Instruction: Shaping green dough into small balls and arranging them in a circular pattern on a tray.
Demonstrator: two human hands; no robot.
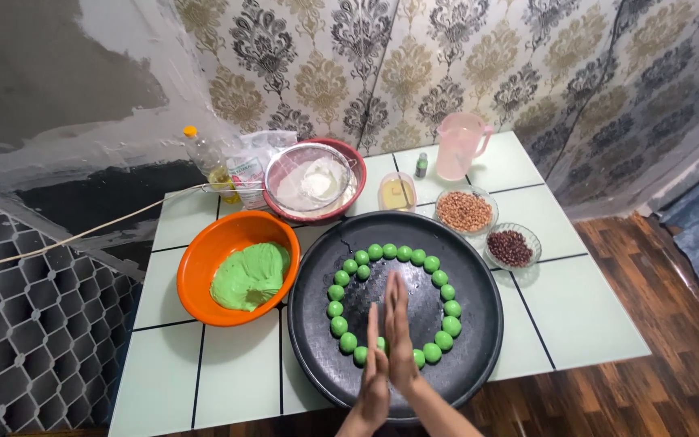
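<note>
The left hand and right hand are pressing palm to palm, fingers straight and together, perhaps rolling a hidden dough piece, over the round black metal tray, whose ring of small green dough balls is gapping at 6 o'clock beneath them.

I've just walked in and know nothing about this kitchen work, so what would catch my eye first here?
Most striking is the ring of bright green dough balls laid around the big black round tray in the middle of the table. Over its near edge, the person's left hand and right hand are pressed palm to palm. To the tray's left sits an orange bowl holding a lump of the same green dough.
</note>
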